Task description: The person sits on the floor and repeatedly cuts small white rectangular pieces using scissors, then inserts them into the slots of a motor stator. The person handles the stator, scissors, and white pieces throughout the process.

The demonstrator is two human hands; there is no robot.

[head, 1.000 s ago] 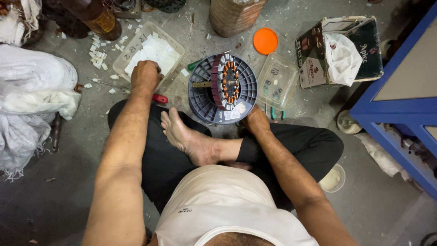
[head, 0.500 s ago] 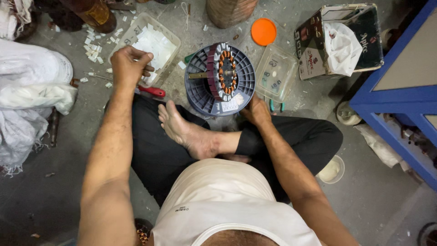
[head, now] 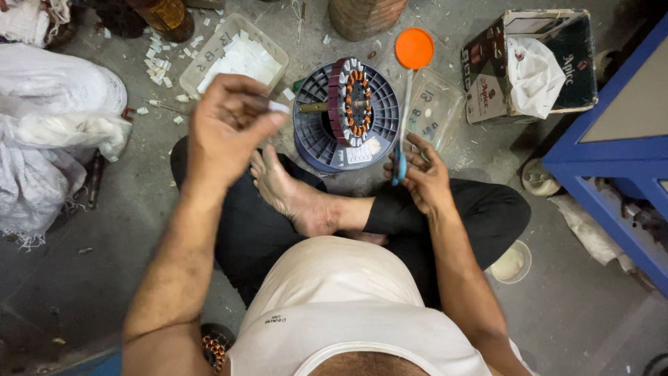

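Fingers (head: 268, 115) of left hand (head: 226, 129) pinched on white slip (head: 278, 107): light, flimsy, best held by edge. Right hand (head: 424, 174) closed on scissors (head: 401, 150), beside stator (head: 351, 101).

White sleeveless vest, black trousers, bare arms, bare foot

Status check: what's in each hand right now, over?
Left hand raised, pinching a small white slip. Right hand holds blue-handled scissors. Wound stator sits on dark spool ahead, untouched.

Dark open carton (head: 532, 66), upper right
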